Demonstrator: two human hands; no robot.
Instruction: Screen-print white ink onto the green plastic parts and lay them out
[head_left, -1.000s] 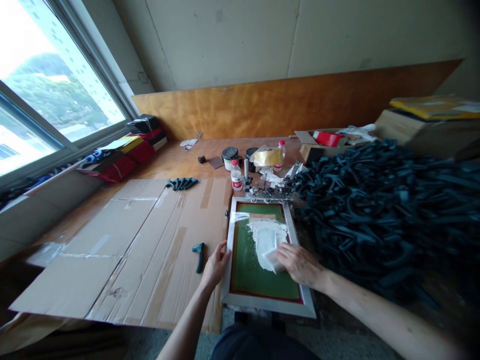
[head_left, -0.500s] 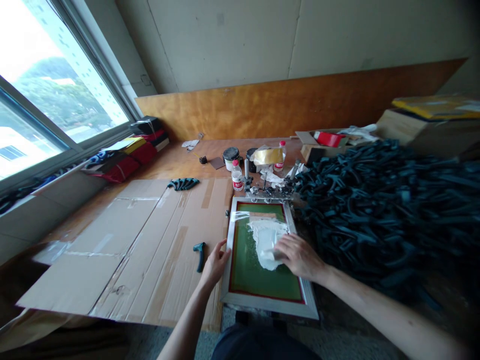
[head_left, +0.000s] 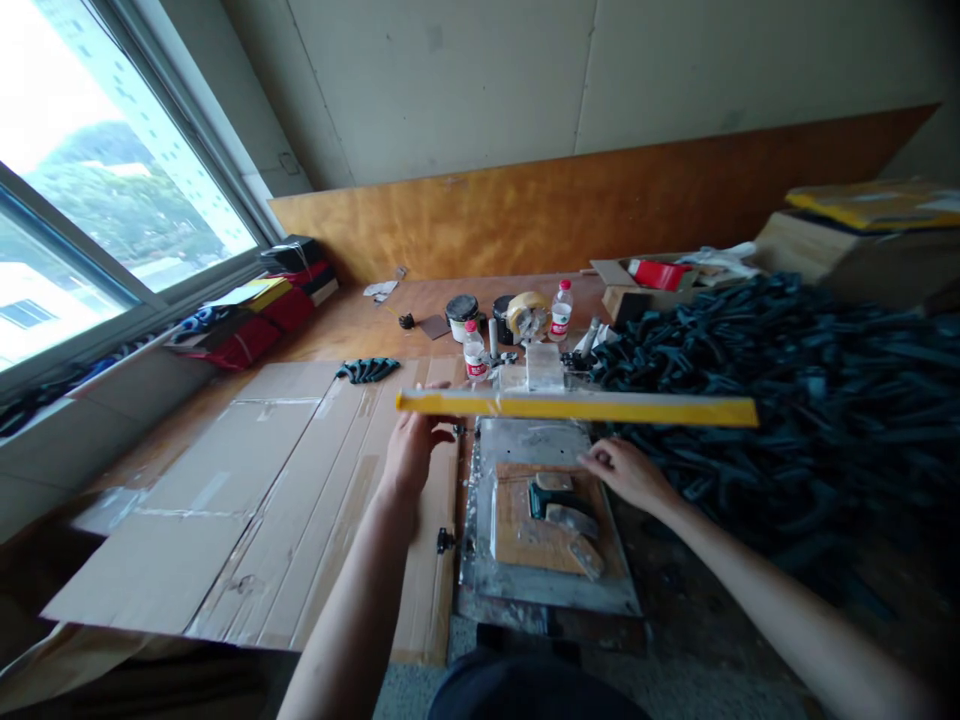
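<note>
The screen frame (head_left: 570,406) is raised and seen edge-on as a long yellow-edged bar. My left hand (head_left: 411,448) grips its left end, fingers behind and thumb below. Under the frame is a grey metal base plate (head_left: 480,580) bearing a wooden board (head_left: 514,535). On this board lies a dark teal curved part (head_left: 538,500) among small blocks and clear tape. To the right of the board, my right hand (head_left: 619,472) hovers, its fingers loosely curled and slightly apart, with nothing visible in them. The frame's mesh and the white paste are out of sight.
Cardboard (head_left: 300,520) covers the left side, with a row of teal parts (head_left: 367,369) on it. A big heap of teal parts (head_left: 795,420) lies right. Bottles (head_left: 474,352), jars (head_left: 462,316) and a tape roll (head_left: 528,316) stand behind the frame.
The screen frame has swung up from lying flat, uncovering the plate and the teal part. My left hand has moved up with it. My right hand has left the white paste and moved right.
</note>
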